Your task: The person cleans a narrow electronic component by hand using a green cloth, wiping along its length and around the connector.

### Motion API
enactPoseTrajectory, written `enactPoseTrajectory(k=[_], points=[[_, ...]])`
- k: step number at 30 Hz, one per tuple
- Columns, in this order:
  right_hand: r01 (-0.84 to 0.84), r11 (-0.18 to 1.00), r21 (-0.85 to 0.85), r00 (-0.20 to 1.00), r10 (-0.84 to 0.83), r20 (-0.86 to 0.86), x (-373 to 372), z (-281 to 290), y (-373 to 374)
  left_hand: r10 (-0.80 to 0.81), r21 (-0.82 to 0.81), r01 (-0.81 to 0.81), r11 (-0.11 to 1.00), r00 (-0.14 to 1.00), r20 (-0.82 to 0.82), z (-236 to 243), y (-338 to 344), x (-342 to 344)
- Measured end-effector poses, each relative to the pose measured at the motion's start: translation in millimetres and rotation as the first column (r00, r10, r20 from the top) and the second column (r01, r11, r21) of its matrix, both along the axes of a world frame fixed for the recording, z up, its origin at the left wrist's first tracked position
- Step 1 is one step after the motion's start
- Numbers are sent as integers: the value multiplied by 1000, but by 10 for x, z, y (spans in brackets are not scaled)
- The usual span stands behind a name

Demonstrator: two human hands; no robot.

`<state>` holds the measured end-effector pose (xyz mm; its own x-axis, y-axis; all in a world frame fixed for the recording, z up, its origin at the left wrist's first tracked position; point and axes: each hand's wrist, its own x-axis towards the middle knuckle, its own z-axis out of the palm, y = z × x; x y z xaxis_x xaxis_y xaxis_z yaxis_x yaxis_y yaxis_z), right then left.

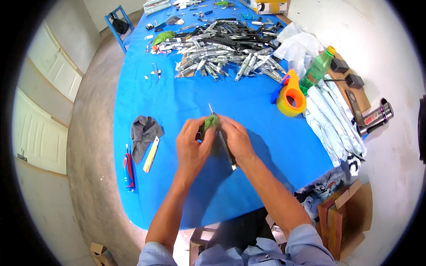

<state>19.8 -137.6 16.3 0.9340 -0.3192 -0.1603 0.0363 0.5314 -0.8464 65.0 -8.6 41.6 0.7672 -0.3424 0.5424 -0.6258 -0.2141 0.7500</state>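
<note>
White doors stand at the left of the frame beside a bare grey floor. A table spread with blue cloth fills the middle. At centre, the left hand's fingers pinch a green rag around the upper part of a slim dark pen-like tool; the right hand grasps the same tool, its pale end tilting lower right. Toward the upper right, a green bottle carries a printed label, small in view; farther right, a metallic flask bears red-and-white lettering near a white wall.
</note>
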Motion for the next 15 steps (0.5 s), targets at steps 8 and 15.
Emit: enactPoseTrajectory(k=[8, 15], points=[[-84, 928, -363, 995, 95, 11, 593, -238, -90, 156, -84, -163, 983, 984, -87, -330, -96, 547], [-144, 947, -288, 988, 154, 12, 516, -219, -207, 128, -27, -130, 991, 990, -66, -378, -81, 562]])
